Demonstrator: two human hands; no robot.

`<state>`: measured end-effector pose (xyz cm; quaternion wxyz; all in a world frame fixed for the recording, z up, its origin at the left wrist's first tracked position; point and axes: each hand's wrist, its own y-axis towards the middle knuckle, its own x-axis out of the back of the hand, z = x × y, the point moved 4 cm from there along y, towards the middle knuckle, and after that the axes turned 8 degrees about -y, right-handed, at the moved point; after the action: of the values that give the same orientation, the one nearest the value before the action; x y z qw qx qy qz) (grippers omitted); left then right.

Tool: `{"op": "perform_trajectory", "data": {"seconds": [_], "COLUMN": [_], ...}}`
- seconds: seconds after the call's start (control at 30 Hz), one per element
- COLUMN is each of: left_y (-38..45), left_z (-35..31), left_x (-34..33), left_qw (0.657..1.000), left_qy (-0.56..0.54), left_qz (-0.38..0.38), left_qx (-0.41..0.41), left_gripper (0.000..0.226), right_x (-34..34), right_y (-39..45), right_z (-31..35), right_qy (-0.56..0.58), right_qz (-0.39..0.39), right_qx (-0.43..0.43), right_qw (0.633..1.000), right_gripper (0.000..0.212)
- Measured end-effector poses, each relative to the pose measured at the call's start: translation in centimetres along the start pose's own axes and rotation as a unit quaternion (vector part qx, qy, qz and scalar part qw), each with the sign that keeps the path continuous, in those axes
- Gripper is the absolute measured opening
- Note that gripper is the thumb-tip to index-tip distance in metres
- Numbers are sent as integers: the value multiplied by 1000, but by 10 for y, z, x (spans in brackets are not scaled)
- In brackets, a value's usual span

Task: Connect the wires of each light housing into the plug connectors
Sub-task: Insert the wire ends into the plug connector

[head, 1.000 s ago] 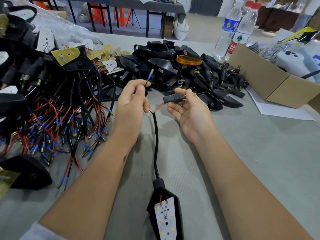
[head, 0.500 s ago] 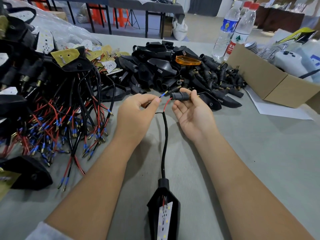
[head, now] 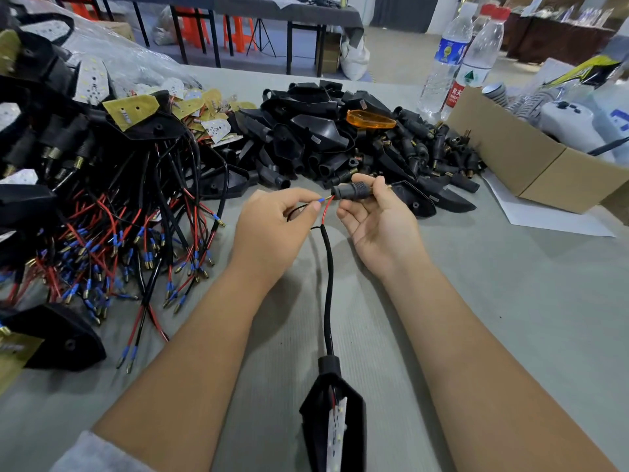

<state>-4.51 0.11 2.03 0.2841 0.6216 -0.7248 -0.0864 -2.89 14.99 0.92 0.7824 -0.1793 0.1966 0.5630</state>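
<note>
My left hand pinches the thin black wire with its blue-sleeved tip between thumb and forefinger, right at the mouth of the black cylindrical plug connector, which my right hand grips between curled fingers and thumb. The red wire already runs into that connector, and the black sheathed cable drops between my forearms to the black pointed light housing with its white LED board, tilted on its edge on the grey bench.
</note>
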Motion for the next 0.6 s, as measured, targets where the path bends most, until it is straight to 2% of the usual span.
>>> {"op": "perform_trajectory", "data": {"seconds": [0.17, 0.27, 0.6], "left_y": [0, -1, -1], "left_z": [1, 3, 2], "left_x": [2, 4, 7], "left_qw": [1000, 999, 999], "left_qy": [2, 11, 13], "left_qz": [-2, -30, -22], "left_qx": [-2, 12, 36], "left_gripper": [13, 3, 13], "right_x": [-4, -5, -3], "right_y": [-2, -4, -7], "right_z": [1, 2, 4], "right_qy": [-75, -106, -171], "right_qz": [15, 22, 50], "right_qx": [16, 36, 63], "right_qw": [997, 994, 982], "right_gripper": [34, 31, 30]}}
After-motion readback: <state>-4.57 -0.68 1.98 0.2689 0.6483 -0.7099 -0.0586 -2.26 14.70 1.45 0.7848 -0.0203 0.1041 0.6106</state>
